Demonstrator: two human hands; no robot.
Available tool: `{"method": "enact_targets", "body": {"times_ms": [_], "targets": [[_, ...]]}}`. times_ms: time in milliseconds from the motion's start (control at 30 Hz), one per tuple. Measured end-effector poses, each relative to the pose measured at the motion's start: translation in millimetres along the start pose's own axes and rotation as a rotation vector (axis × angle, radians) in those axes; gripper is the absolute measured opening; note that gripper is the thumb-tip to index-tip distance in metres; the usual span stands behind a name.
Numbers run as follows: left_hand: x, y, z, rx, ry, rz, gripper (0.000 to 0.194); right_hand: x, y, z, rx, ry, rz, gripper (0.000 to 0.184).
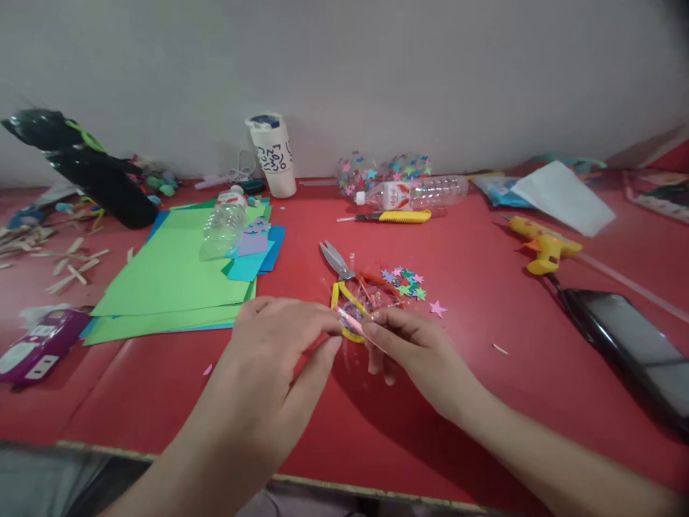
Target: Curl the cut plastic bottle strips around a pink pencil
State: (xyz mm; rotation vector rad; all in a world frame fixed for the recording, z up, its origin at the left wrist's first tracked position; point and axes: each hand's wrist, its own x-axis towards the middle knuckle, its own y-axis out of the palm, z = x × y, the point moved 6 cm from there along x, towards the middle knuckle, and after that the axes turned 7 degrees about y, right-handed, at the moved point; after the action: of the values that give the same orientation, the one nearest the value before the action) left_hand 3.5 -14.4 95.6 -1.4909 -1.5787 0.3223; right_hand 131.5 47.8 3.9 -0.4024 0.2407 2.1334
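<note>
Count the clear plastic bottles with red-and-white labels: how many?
2: one bottle on the green paper, another bottle lying behind the yellow cutter. Others may be hidden.

From my end of the feed, I am picking out lettering on the white tumbler: bold dark characters are running over its side in short, crowded rows. I am seeming to catch an L and an O among them, but I am not getting a sure word from the rest. On the clear bottle lying on its side, a red-and-white label is facing me, its print blurring too much for reading. The other clear bottle, over the green paper, is also carrying red-and-white markings, too small for me to be making out.
</note>
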Motion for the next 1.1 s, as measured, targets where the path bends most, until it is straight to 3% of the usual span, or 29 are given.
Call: {"method": "enact_targets", "body": {"times_ms": [67,167,300,400,467,567,900,1100], "targets": [[-4,-3.0,-7,-0.192,-0.103,-0.185,0.015,0,3,-3,0.064,0.026,0.022,0.024],[-14,20.4,-10,-0.59,-0.266,-0.408,0.015,2,7,-8,0.165,0.043,0.061,0.022],[-22,67.3,0,-0.787,-0.406,-0.406,0.01,4,6,-7,0.188,-0.012,0.066,0.023],[-27,82.2,20,-0.824,-0.499,-0.404,0.005,4,0,-3,0.121,-0.023,0.014,0.024],[-29,82.2,34,-0.802,-0.544,-0.436,0.003,4,-4,0,0.072,-0.031,-0.012,0.022],[-26,82.4,44,-0.737,-0.561,-0.379,0.006,4,-8,5,0.015,-0.04,-0.029,0.021],[-18,83.5,36,-0.778,-0.596,-0.361,0.009,1,-15,17,-0.187,-0.157,-0.084,0.017],[-19,83.8,40,-0.645,-0.592,-0.363,0.005,-3,-17,22,-0.368,-0.222,-0.141,0.017]]}}
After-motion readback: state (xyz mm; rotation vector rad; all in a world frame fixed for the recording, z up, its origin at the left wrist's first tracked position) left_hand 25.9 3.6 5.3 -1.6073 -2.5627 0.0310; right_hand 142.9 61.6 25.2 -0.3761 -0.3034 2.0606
